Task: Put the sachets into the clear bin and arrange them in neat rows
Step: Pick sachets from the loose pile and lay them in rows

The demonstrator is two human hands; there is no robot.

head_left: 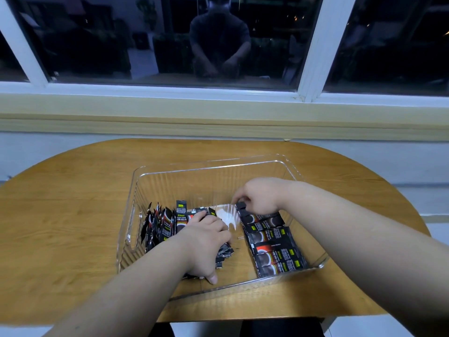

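Reaching into the clear bin (286, 164) on the wooden table (73, 203), both hands are busy. The left hand (204, 242) clamps over a loose bunch of black coffee sachets (224, 252) mid-bin, fingers curled round them. The right hand (260, 198) pinches the end of one sachet (241, 206) at the far end of the flat right-hand row (272, 249). They look light, slick and floppy; best pinched at the sealed ends, I'd say, or squared up as a bundle.

Forearms (136, 288) were bare to the frame edge. Left hand (204, 242) and right hand (260, 198) were bare too. Window reflection (220, 52) showed a dark short-sleeved top (218, 32), detail too dim to read.
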